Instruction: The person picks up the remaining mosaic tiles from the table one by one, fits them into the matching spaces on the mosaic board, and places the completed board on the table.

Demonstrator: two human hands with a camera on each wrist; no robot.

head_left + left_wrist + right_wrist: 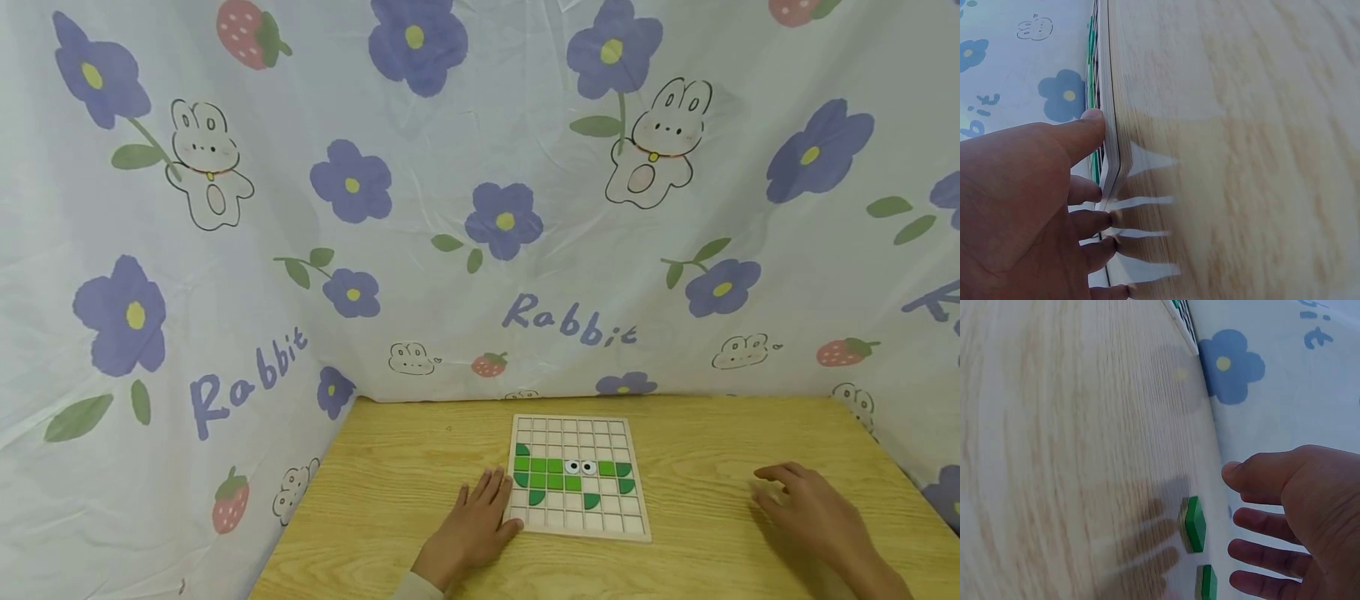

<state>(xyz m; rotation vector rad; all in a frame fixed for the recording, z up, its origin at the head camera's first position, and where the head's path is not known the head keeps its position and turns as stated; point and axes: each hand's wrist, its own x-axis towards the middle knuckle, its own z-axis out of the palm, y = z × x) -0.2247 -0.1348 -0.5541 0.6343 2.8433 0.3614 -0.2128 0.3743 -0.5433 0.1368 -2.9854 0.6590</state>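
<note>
A pale wooden grid board [611, 523] lies on the table, with green pieces and two eye pieces [581, 467] set in its squares. My left hand [472, 517] rests at the board's left edge, fingers extended; the thumb lies at its lower left corner. In the left wrist view the thumb [1091, 128] touches the board's side. To the right of the board, my right hand [813, 512] is held over the table with loosely bent fingers and nothing in them. Two green pieces, one nearer [1196, 525] and one lower [1209, 584], lie beside its fingers in the right wrist view; the head view hides them.
The wood-grain table [705, 450] is bordered at the back and sides by a white cloth [442, 325] printed with rabbits, purple flowers and strawberries. Between the board and my right hand lies a stretch of tabletop.
</note>
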